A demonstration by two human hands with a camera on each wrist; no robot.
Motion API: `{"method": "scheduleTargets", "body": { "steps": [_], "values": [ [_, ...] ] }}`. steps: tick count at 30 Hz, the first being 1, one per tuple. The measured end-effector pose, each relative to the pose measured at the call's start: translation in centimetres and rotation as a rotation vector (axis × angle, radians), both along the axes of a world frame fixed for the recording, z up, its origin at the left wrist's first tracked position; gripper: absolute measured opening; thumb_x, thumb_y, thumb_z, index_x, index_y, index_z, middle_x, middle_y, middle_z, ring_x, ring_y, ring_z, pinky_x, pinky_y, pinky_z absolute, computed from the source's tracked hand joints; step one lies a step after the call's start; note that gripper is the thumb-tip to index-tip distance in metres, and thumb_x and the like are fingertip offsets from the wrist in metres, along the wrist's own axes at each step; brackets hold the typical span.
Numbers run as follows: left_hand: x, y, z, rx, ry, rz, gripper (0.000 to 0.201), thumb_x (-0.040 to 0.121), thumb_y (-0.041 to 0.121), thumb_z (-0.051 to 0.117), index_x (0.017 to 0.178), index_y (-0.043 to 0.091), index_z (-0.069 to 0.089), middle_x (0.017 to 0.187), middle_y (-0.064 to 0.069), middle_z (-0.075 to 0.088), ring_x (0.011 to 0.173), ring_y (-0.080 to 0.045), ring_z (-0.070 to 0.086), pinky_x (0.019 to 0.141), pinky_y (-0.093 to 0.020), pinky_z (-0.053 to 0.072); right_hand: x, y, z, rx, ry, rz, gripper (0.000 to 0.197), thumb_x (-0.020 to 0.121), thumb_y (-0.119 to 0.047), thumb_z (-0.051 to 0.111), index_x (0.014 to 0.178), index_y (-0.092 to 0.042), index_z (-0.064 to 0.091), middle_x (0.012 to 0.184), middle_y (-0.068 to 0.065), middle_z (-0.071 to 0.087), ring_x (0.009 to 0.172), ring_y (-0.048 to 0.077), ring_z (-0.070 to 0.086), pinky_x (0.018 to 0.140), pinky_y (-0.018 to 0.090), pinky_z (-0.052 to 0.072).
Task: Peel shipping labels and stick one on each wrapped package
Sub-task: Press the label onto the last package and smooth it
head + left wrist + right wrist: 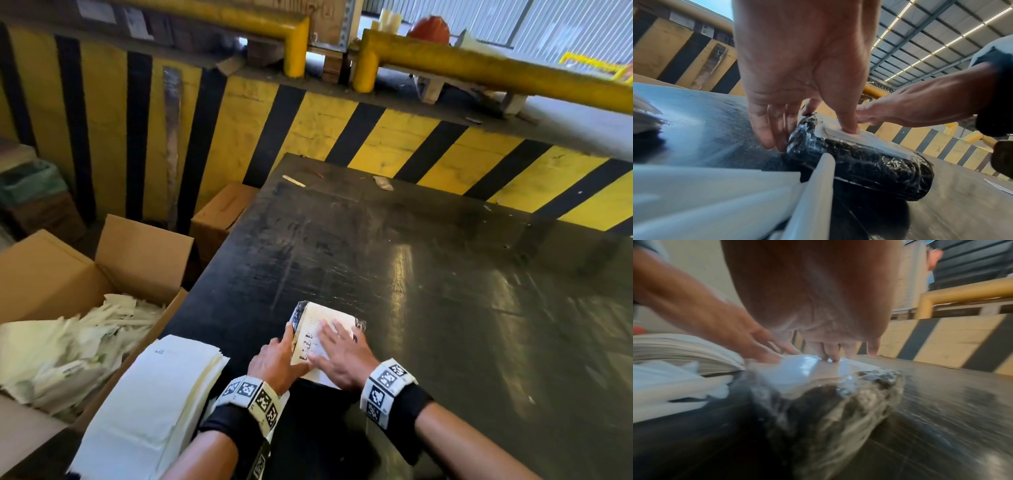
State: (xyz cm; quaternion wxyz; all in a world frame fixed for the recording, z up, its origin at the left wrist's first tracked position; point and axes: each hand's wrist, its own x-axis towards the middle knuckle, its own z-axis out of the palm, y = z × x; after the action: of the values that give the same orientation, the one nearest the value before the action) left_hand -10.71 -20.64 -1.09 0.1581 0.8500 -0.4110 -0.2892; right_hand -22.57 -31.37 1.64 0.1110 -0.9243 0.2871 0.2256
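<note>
A package (298, 313) wrapped in crinkled black plastic lies on the black table (445, 274), near its front. A white shipping label (317, 317) covers its top. My left hand (291, 346) lies against the package's left side, fingers (774, 139) straight down the wrap and thumb pressing the label (863, 138). My right hand (335, 342) lies flat on the label, its fingertips (831, 357) pushing down on the glossy label (797, 371). Neither hand holds anything. The hands hide much of the label in the head view.
A thick stack of white label sheets (154, 404) lies at the table's front left corner. Left of the table stands an open cardboard box (137, 253) full of peeled backing papers (68, 349). A yellow and black striped barrier (342, 130) runs behind.
</note>
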Motion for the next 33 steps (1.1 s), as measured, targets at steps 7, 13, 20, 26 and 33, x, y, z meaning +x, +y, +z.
{"method": "scheduleTargets", "body": {
  "steps": [7,13,20,26,33],
  "values": [
    [-0.1,0.1,-0.4,-0.024,0.019,0.017,0.093,0.084,0.059,0.055,0.152,0.027,0.0,0.136,-0.01,0.045,0.125,-0.026,0.045,0.101,-0.039,0.041,4.1,-2.4,0.2,0.023,-0.105,-0.059,0.067,0.097,-0.056,0.015,0.151,-0.016,0.01,0.16,-0.003,0.004,0.147,0.017,-0.003,0.118,0.047,-0.002],
    [0.1,0.0,-0.4,-0.005,0.013,0.007,0.093,0.085,0.06,0.054,0.152,0.026,0.0,0.14,-0.01,0.042,0.129,-0.026,0.042,0.102,-0.038,0.039,3.5,-2.0,-0.1,-0.052,-0.113,0.025,0.068,0.097,-0.055,0.014,0.151,-0.016,0.008,0.16,-0.002,0.0,0.147,0.019,-0.004,0.118,0.049,0.0],
    [0.5,-0.3,-0.5,0.026,0.028,-0.014,0.095,0.084,0.059,0.055,0.151,0.025,-0.003,0.142,-0.009,0.04,0.129,-0.026,0.042,0.103,-0.04,0.039,-4.2,-0.9,-1.5,-0.08,-0.088,-0.085,0.111,0.053,-0.07,-0.026,0.15,-0.022,-0.004,0.159,-0.007,-0.012,0.146,0.018,-0.013,0.113,0.048,-0.013],
    [0.6,-0.5,-0.6,0.043,0.004,-0.037,0.096,0.084,0.061,0.054,0.151,0.024,-0.004,0.139,-0.01,0.042,0.126,-0.026,0.044,0.1,-0.04,0.042,-2.0,2.4,-1.6,-0.082,-0.169,-0.224,0.114,0.055,-0.069,-0.025,0.15,-0.012,0.001,0.16,0.004,-0.006,0.146,0.021,-0.013,0.114,0.047,-0.01],
    [0.6,-0.4,-0.6,0.028,-0.008,-0.067,0.095,0.085,0.061,0.052,0.151,0.022,-0.004,0.141,-0.012,0.04,0.126,-0.027,0.045,0.1,-0.039,0.043,-4.5,6.2,-2.8,-0.189,-0.181,-0.213,0.095,0.075,-0.062,-0.022,0.15,-0.017,0.015,0.159,-0.002,0.01,0.147,0.027,0.006,0.105,0.047,-0.027]
  ]
}}
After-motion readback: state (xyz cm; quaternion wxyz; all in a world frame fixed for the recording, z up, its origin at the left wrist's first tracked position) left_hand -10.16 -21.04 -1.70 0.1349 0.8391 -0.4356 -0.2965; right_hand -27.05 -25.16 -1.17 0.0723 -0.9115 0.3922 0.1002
